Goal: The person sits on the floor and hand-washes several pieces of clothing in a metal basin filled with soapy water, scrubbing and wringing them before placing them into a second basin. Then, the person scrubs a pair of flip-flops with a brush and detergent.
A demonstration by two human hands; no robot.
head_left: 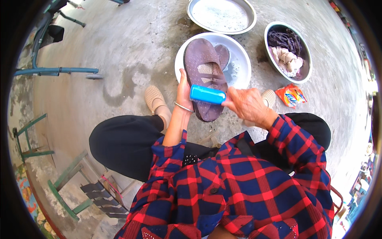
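Observation:
A brown shoe with cut-out straps (203, 53) is held up over the white-rimmed basin (246, 59). My left hand (184, 89) grips it along its left side, most of the fingers hidden behind the shoe. In my right hand (248, 104) is a blue scrubbing brush (207, 94), the fingers closed round its right end. The brush lies across the shoe's lower half; its bristles are barely visible. Behind the held shoe, a second brown shoe (223, 55) rests in the basin, next to soapy water.
Beyond stands another basin (254, 18) of whitish sudsy water. To the right, a metal tub (307, 75) holds dark and pale cloths, with an orange detergent packet (291, 95) on the concrete floor nearby. Blue metal legs (59, 71) reach in from the left; a green-framed chair (63, 187) stands lower left.

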